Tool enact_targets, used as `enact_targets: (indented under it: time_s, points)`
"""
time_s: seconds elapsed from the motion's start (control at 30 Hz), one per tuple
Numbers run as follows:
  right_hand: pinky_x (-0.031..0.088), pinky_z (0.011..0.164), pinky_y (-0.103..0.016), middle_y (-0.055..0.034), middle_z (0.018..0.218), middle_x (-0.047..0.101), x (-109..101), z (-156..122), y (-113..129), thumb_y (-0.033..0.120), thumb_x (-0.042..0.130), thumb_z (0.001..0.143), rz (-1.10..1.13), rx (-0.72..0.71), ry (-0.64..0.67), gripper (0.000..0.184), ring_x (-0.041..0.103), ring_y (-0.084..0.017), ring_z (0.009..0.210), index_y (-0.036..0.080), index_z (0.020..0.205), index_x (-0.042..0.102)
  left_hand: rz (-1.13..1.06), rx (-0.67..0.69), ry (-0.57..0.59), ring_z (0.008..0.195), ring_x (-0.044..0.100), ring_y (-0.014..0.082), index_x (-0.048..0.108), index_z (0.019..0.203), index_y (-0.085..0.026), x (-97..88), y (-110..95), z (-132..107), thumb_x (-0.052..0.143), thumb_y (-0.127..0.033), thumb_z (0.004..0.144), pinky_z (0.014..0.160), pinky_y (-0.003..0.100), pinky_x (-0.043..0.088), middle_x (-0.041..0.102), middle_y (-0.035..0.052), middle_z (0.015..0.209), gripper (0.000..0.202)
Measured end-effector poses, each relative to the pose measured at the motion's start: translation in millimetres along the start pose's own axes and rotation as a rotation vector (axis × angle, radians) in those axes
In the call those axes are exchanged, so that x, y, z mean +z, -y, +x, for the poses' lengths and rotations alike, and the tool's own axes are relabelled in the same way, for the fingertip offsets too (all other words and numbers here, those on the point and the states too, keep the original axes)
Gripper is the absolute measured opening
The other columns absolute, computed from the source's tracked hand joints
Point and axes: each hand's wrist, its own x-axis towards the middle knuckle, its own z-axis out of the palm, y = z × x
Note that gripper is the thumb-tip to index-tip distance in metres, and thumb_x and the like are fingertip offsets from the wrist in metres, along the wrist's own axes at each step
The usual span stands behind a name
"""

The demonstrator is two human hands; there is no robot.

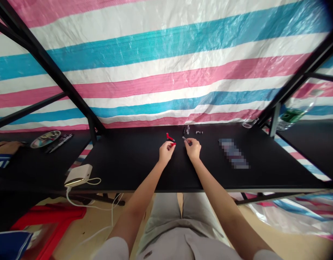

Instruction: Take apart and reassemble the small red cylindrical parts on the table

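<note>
My left hand (165, 152) is closed, with a small red plastic piece (173, 144) pinched at the fingertips. In my right hand (193, 148), also closed, a short greyish translucent piece (184, 138) sticks out from between thumb and finger. The hands are apart, low over the black table. Just beyond the left one lie more small red pieces (170, 137) with dark or clear ends. Past the right fingertips are a small black piece (184, 130), some clear pieces (187, 129) and a short row of tiny shiny pieces (199, 132). Their exact kind is too small to tell.
A blurred-out flat object (233, 153) lies right on the black table (123, 159). A white power bank (79, 174) with a cable sits at the left front corner. A clear cup (250, 123) stands back right. Beyond the left gap are a co-worker's hand (6, 147), a dish (45, 139) and pens (59, 143).
</note>
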Motion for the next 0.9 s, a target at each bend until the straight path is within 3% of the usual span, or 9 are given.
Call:
enact_targets:
  time_s: [0.17, 0.37, 0.6, 0.9]
  points:
    - [0.041, 0.067, -0.027, -0.0060, 0.079, 0.066, -9, 19, -14, 0.033, 0.052, 0.076, 0.056, 0.158, 0.082, 0.021, 0.059, -0.018, 0.072, 0.016, 0.084, 0.062, 0.356, 0.208, 0.171, 0.070, 0.054, 0.0143, 0.059, 0.083, -0.019, 36.3, -21, 6, 0.054, -0.020, 0.077, 0.071, 0.029, 0.041, 0.060, 0.0040, 0.082, 0.007]
    - [0.041, 0.067, -0.027, -0.0042, 0.081, 0.067, -10, 48, -28, 0.029, 0.054, 0.076, -0.150, 0.062, 0.196, 0.015, 0.060, -0.017, 0.074, 0.018, 0.084, 0.063, 0.636, 0.118, 0.152, 0.090, 0.052, 0.0237, 0.055, 0.079, -0.016, 73.6, -31, 44, 0.054, -0.015, 0.076, 0.082, 0.039, 0.036, 0.056, 0.0094, 0.089, 0.004]
    - [0.040, 0.065, -0.026, -0.0039, 0.079, 0.066, 2, 61, -32, 0.027, 0.054, 0.077, -0.243, 0.000, 0.253, 0.012, 0.059, -0.016, 0.074, 0.019, 0.082, 0.062, 0.524, -0.047, 0.158, 0.092, 0.053, 0.0238, 0.052, 0.087, -0.013, 97.7, -14, 76, 0.047, -0.007, 0.077, 0.080, 0.037, 0.039, 0.054, 0.0135, 0.093, 0.013]
    - [0.041, 0.068, -0.027, -0.0048, 0.080, 0.066, 10, 64, -26, 0.029, 0.054, 0.078, -0.278, 0.029, 0.261, 0.014, 0.060, -0.017, 0.077, 0.020, 0.083, 0.064, 0.444, -0.091, 0.135, 0.101, 0.050, 0.0262, 0.053, 0.083, -0.011, 106.9, 1, 85, 0.052, -0.006, 0.073, 0.086, 0.038, 0.039, 0.054, 0.0151, 0.096, 0.012]
